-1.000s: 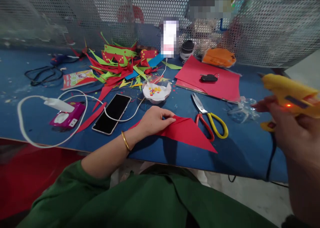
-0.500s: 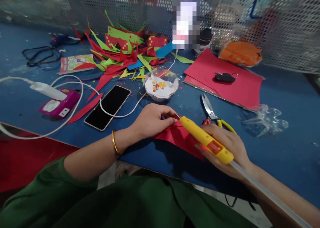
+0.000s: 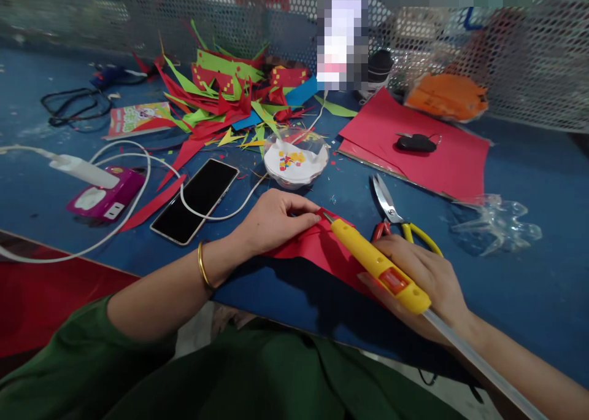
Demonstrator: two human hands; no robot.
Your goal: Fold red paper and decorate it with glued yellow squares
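Note:
My left hand (image 3: 271, 223), with a gold bangle on its wrist, pinches the upper edge of a red paper piece (image 3: 329, 254). In my right hand (image 3: 418, 272) is a yellow glue gun (image 3: 375, 260), with a clear glue stick (image 3: 478, 358) sticking out behind it. Its metal tip points up and left, close to the paper's edge by my left fingertips. Just beyond my right hand lie scissors (image 3: 386, 202) with red and yellow handles, partly hidden by the hand. A clear bowl (image 3: 297, 162) holding white paper and small coloured squares stands beyond my left hand.
Left of the bowl lie a black phone (image 3: 196, 202), a white cable and a purple adapter (image 3: 108, 193). Cut paper strips (image 3: 211, 101) are heaped behind. Red sheets (image 3: 442, 168) with a key fob (image 3: 416, 142) lie at right, near crumpled clear plastic (image 3: 499, 223).
The red paper has shifted left with my left hand, and more of its edge shows at the glue gun's tip. My right hand still grips the glue gun, slightly lower in view.

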